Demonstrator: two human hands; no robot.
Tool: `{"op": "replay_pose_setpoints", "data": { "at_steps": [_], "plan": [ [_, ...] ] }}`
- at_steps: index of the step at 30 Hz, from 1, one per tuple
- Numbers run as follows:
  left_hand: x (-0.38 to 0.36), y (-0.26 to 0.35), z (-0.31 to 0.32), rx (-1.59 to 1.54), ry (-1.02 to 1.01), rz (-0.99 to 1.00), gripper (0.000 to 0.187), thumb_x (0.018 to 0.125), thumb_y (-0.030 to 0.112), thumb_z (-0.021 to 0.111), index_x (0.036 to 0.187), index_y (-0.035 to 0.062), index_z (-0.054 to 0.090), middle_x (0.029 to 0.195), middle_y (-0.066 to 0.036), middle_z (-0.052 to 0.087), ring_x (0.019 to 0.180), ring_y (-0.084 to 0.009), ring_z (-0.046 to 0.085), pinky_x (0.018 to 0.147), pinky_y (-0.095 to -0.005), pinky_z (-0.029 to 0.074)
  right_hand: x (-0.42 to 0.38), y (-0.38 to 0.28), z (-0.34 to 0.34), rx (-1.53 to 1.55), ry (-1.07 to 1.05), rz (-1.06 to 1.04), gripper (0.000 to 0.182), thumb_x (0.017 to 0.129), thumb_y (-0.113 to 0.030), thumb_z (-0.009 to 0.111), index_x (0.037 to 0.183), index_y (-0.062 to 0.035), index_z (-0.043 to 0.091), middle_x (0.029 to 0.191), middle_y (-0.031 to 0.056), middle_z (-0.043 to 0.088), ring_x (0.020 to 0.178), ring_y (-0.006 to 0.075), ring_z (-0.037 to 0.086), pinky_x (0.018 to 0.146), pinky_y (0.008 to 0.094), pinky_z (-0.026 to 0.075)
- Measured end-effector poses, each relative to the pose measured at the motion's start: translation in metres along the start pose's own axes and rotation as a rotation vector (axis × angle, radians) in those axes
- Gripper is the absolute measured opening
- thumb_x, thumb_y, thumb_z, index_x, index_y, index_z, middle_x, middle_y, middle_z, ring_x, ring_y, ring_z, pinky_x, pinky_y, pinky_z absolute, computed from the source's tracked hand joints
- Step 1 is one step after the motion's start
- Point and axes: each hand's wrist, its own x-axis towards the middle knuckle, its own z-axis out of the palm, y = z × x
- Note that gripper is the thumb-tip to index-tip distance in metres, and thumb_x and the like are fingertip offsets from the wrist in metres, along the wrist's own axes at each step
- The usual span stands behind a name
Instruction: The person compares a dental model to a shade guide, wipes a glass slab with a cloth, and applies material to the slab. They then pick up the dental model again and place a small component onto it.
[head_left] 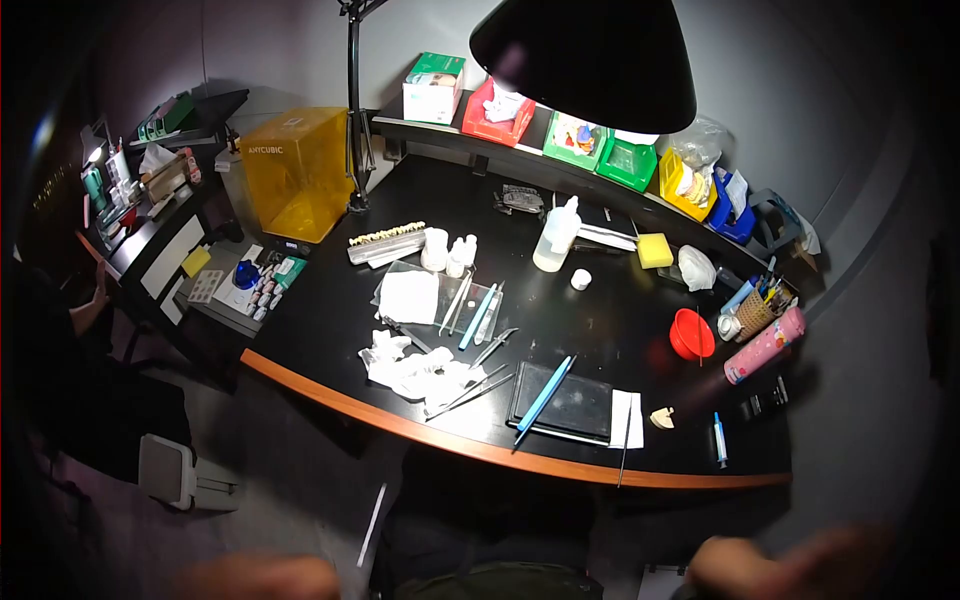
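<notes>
Both hands are low in the head view, below the desk's front edge and apart from everything on it. My left hand (262, 578) is blurred at the bottom edge, its fingers smeared. My right hand (790, 565) is at the bottom right, also smeared by motion. No object shows in either. Nearest on the black desk (330, 300) are a blue-handled tool (545, 402) across a black flat case (585, 405), a thin tool (626, 440) on white paper, a small tooth model (662, 418) and a blue syringe (720, 440).
Crumpled tissues (420, 368) and tweezers lie at the front left. Farther back stand a squeeze bottle (556, 235), a red bowl (692, 334) and a pink bottle (765, 345). A lamp (590, 60) hangs above. Another person (90, 400) is at the far left near a bin (168, 470).
</notes>
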Motion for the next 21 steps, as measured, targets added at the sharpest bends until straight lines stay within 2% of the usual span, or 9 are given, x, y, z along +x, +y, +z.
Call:
{"op": "replay_pose_setpoints", "data": {
  "at_steps": [2, 3, 5, 7, 9, 12, 15, 18, 21],
  "plan": [
    [0.011, -0.063, 0.033, -0.342, -0.498, -0.406, 0.072, 0.091, 0.068, 0.063, 0.064, 0.0041, 0.045, 0.064, -0.011, 0.044, 0.063, -0.0370, 0.053, 0.059, -0.0463, 0.044, -0.020, 0.012, 0.026, 0.238, 0.132, 0.137, 0.050, 0.108, -0.042, 0.048, 0.099, 0.0018, 0.071, 0.106, 0.0200, 0.070, 0.093, 0.0325, 0.071, 0.081, 0.0448, 0.059],
    [-0.015, -0.073, 0.069, -0.446, -0.514, -0.466, 0.067, 0.091, 0.055, 0.071, 0.057, 0.0049, 0.043, 0.059, -0.014, 0.040, 0.054, -0.0388, 0.049, 0.054, -0.0472, 0.040, -0.018, 0.019, 0.037, 0.287, 0.019, 0.275, 0.051, 0.109, -0.042, 0.048, 0.099, 0.0020, 0.071, 0.106, 0.0201, 0.070, 0.093, 0.0326, 0.071, 0.082, 0.0449, 0.059],
    [-0.053, -0.082, 0.107, -0.596, -0.534, -0.636, 0.064, 0.092, 0.054, 0.071, 0.059, 0.0050, 0.045, 0.061, -0.014, 0.042, 0.055, -0.0377, 0.049, 0.055, -0.0465, 0.040, -0.029, 0.042, 0.056, 0.290, -0.411, 0.459, 0.071, 0.106, -0.057, 0.042, 0.115, 0.0070, 0.071, 0.118, 0.0257, 0.071, 0.108, 0.0399, 0.071, 0.098, 0.0542, 0.054],
    [-0.076, -0.085, 0.123, -0.680, -0.535, -0.752, 0.061, 0.092, 0.052, 0.070, 0.060, 0.0052, 0.047, 0.063, -0.013, 0.044, 0.057, -0.0366, 0.050, 0.056, -0.0458, 0.041, -0.053, 0.056, 0.072, 0.584, -0.617, 0.386, 0.058, 0.106, -0.046, 0.050, 0.115, 0.0086, 0.069, 0.113, 0.0245, 0.073, 0.108, 0.0379, 0.071, 0.097, 0.0489, 0.056],
    [-0.087, -0.083, 0.125, -0.723, -0.536, -0.802, 0.058, 0.093, 0.050, 0.070, 0.062, 0.0053, 0.049, 0.065, -0.013, 0.045, 0.058, -0.0355, 0.051, 0.057, -0.0451, 0.041, -0.063, 0.041, 0.078, 0.513, -0.415, 0.503, 0.073, 0.100, -0.065, 0.047, 0.089, 0.0013, 0.075, 0.080, 0.0180, 0.071, 0.069, 0.0324, 0.071, 0.064, 0.0393, 0.056],
    [-0.096, -0.081, 0.126, -0.751, -0.541, -0.827, 0.054, 0.093, 0.048, 0.070, 0.064, 0.0056, 0.052, 0.068, -0.013, 0.048, 0.061, -0.0338, 0.052, 0.058, -0.0440, 0.042, -0.072, 0.044, 0.096, 0.449, -0.066, 0.191, 0.071, 0.099, -0.065, 0.050, 0.090, 0.0030, 0.067, 0.063, 0.0088, 0.058, 0.054, 0.0231, 0.058, 0.055, 0.0382, 0.044],
    [-0.103, -0.080, 0.126, -0.783, -0.548, -0.833, 0.050, 0.094, 0.046, 0.069, 0.067, 0.0058, 0.055, 0.070, -0.013, 0.050, 0.063, -0.0321, 0.053, 0.059, -0.0430, 0.042, -0.074, 0.041, 0.087, 0.401, -0.059, 0.158, 0.063, 0.094, -0.062, 0.059, 0.079, -0.0009, 0.064, 0.060, 0.0055, 0.054, 0.051, 0.0230, 0.055, 0.054, 0.0373, 0.044],
    [-0.111, -0.077, 0.128, -0.794, -0.556, -0.824, 0.046, 0.095, 0.043, 0.069, 0.069, 0.0060, 0.058, 0.073, -0.012, 0.053, 0.065, -0.0304, 0.053, 0.061, -0.0419, 0.043, -0.075, 0.041, 0.064, 0.327, -0.320, 0.333, 0.073, 0.101, -0.063, 0.046, 0.082, 0.0031, 0.070, 0.072, 0.0151, 0.066, 0.063, 0.0292, 0.066, 0.061, 0.0391, 0.053],
    [-0.118, -0.076, 0.136, -0.738, -0.560, -0.783, 0.042, 0.096, 0.041, 0.069, 0.072, 0.0062, 0.062, 0.076, -0.012, 0.055, 0.068, -0.0287, 0.054, 0.062, -0.0408, 0.044, -0.051, 0.039, 0.067, 0.360, -0.248, 0.434, 0.078, 0.106, -0.063, 0.040, 0.086, 0.0054, 0.072, 0.078, 0.0192, 0.070, 0.067, 0.0313, 0.069, 0.063, 0.0408, 0.056]
  ]
}}
